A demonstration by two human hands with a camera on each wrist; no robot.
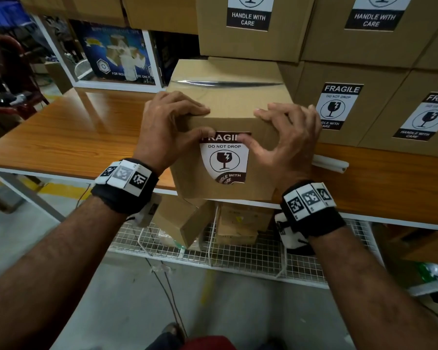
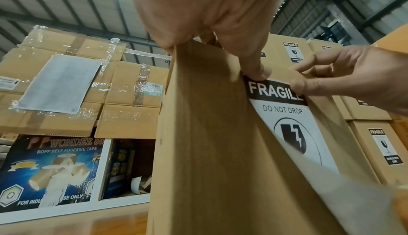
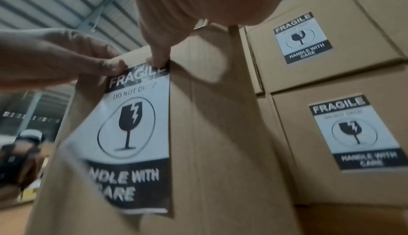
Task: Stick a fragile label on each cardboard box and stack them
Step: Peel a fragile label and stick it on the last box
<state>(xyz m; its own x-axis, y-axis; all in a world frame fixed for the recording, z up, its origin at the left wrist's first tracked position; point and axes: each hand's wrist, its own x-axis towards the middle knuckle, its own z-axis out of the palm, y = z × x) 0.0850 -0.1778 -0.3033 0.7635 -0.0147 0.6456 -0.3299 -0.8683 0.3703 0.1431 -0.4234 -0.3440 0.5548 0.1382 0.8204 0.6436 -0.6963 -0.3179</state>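
Both thumbs pin the fragile label's [image 1: 224, 157] top edge, left hand [image 1: 170, 127] and right hand [image 1: 286, 137] gripping the cardboard box [image 1: 228, 102] at centre frame; the label's long axis hangs downward, lower-left corner unstuck.

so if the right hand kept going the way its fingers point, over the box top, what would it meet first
Probably the left hand: the right hand has its fingers aimed leftward across the brown cardboard box top towards it. Depth is unclear.
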